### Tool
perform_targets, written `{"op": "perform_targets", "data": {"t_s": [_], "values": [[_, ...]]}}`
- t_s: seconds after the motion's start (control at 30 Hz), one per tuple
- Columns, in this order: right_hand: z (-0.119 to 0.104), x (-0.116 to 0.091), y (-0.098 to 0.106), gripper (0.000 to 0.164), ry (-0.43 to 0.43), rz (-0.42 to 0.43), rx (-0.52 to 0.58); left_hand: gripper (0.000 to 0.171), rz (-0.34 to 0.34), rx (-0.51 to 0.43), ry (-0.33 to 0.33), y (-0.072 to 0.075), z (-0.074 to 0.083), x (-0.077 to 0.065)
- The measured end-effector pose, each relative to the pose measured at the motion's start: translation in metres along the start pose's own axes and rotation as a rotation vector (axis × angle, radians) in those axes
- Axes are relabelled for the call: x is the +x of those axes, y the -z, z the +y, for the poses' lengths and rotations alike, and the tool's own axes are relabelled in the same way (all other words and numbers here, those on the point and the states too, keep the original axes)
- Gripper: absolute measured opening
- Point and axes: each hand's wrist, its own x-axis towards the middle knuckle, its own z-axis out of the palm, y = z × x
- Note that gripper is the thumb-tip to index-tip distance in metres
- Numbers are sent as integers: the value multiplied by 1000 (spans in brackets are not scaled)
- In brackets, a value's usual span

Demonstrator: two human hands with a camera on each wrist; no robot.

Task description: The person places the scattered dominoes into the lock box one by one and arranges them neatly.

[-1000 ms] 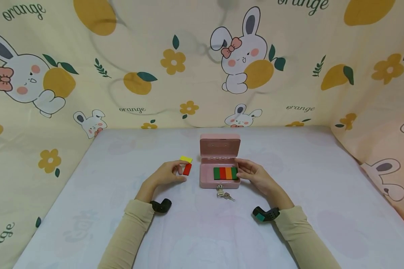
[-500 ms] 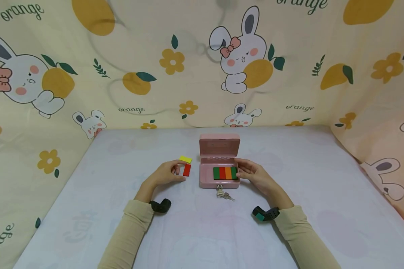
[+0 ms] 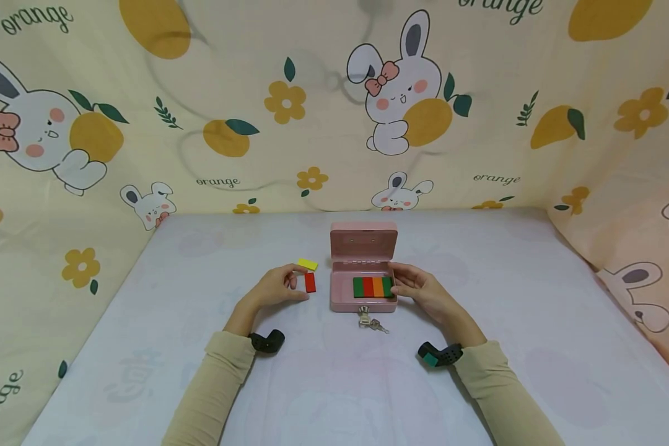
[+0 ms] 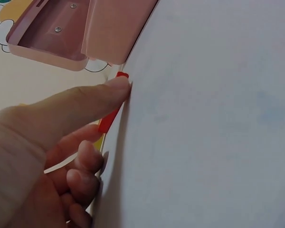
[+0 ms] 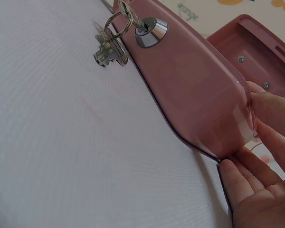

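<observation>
My left hand (image 3: 279, 285) pinches a small red block (image 3: 310, 282) lengthwise between thumb and index finger, just left of the pink cash box (image 3: 348, 306). In the left wrist view the thumb lies at one end of the red block (image 4: 110, 118), with the index finger near its other end. A yellow block (image 3: 308, 264) lies right behind it. The box has its lid (image 3: 363, 243) raised, and inside stands a row of green, red and orange blocks (image 3: 368, 287). My right hand (image 3: 424, 291) grips the box's right side wall, fingers over the rim and against the outside.
A lock with a ring of keys (image 3: 375, 323) hangs at the box's front, and the keys lie on the white tablecloth (image 3: 334, 384). Behind the table hangs a curtain (image 3: 334, 142) printed with rabbits and oranges. Each wrist wears a black camera (image 3: 267, 341).
Between my left fingers the red block has turned slightly, from slanted to nearly straight. The right hand, the box and the blocks inside look unchanged.
</observation>
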Motion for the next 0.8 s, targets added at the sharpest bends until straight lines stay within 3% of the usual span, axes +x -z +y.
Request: {"op": "perform_targets", "data": {"t_s": [0.8], "values": [[2, 1, 1, 63, 13, -5, -8, 44, 32, 12, 8, -3, 5, -2]]}}
